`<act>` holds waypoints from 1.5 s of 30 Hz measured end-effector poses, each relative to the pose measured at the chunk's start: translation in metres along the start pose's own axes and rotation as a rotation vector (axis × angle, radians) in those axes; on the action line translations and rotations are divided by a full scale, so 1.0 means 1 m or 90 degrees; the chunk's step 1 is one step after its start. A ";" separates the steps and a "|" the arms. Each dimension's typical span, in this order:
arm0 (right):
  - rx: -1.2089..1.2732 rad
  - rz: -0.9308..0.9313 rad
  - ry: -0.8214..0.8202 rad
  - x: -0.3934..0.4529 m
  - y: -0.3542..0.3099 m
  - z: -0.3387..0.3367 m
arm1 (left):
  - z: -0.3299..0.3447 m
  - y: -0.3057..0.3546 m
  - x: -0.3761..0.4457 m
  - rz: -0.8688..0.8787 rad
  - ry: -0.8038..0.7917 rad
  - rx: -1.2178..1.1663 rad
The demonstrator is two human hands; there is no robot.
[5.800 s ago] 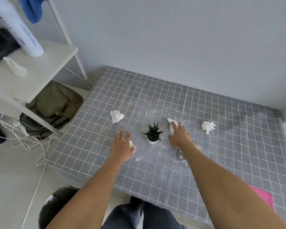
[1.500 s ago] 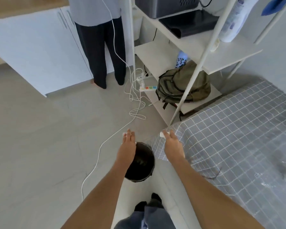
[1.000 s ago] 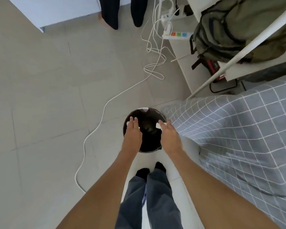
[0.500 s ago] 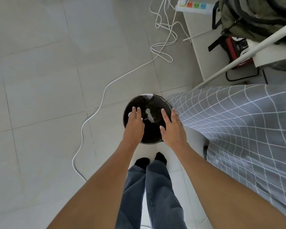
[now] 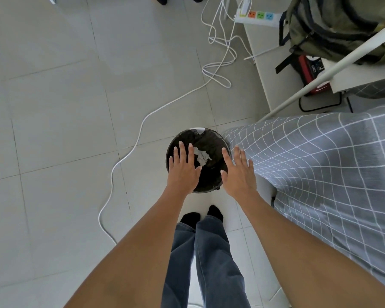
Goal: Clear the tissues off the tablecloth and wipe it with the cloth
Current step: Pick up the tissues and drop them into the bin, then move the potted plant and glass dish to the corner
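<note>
Pale floor tiles are surrounding the black bin (image 5: 211, 185), the chosen landmark. Above it the left hand (image 5: 182, 168) and right hand (image 5: 238, 172) are hovering, fingers spread, holding nothing. Crumpled tissues (image 5: 202, 157) are lying inside; the tablecloth (image 5: 320, 165) is draping just right. Releasing over the bin's centre seems wisest.

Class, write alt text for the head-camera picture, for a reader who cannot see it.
Seen from above, a person's open left hand and right hand hover over a black bin on a tiled floor, with crumpled white tissues lying inside it. A grey checked tablecloth hangs at the right.
</note>
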State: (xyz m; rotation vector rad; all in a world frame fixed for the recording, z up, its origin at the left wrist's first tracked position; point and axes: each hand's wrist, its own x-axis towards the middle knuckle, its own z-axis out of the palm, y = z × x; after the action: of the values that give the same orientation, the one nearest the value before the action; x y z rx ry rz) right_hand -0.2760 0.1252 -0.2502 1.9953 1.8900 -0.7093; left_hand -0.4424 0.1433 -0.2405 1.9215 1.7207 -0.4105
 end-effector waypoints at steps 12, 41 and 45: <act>0.029 0.005 0.087 -0.036 -0.018 -0.109 | -0.100 0.017 -0.040 0.041 0.079 0.070; 0.140 0.294 0.263 -0.269 0.076 -0.268 | -0.275 0.179 -0.168 0.363 0.167 0.185; 0.178 0.355 0.265 -0.307 0.104 -0.246 | -0.259 0.222 -0.186 0.428 0.157 0.239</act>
State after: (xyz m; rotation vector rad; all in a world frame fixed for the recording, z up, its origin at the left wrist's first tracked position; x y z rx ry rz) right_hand -0.1406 -0.0105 0.1094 2.8551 1.3389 -0.4374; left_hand -0.2821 0.1238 0.1127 2.7652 1.0630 -0.2530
